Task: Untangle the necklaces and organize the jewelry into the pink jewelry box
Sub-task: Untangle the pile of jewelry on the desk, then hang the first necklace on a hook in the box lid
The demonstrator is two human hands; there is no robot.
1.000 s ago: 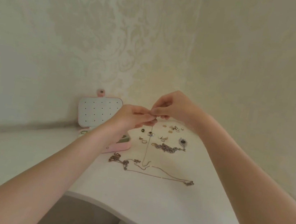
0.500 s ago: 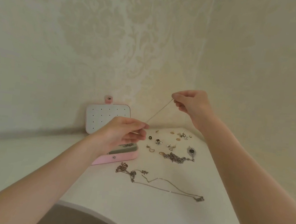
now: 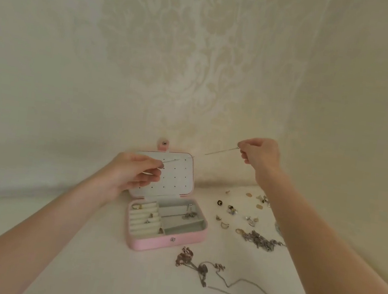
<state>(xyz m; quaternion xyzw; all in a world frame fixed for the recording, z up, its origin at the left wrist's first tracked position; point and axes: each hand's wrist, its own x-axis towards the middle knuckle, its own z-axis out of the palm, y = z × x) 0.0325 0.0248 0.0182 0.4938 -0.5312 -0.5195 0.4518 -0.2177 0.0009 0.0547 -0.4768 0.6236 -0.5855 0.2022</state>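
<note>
A thin silver chain [image 3: 214,152] is stretched taut in the air between my two hands. My left hand [image 3: 135,173] pinches one end in front of the box lid. My right hand [image 3: 259,155] pinches the other end, higher and to the right. The pink jewelry box [image 3: 165,241] stands open on the table below my left hand, with rings in its ring rolls and a small silver piece in its right compartment. A tangle of necklaces [image 3: 201,267] lies in front of the box, one chain trailing right.
Loose earrings and small charms [image 3: 231,209] are scattered right of the box, with a chunky silver bracelet [image 3: 259,240] near my right forearm. The white table meets patterned walls in a corner behind.
My hands have drawn apart, pulling the chain straight. The view has shifted so the box now sits in the middle.
</note>
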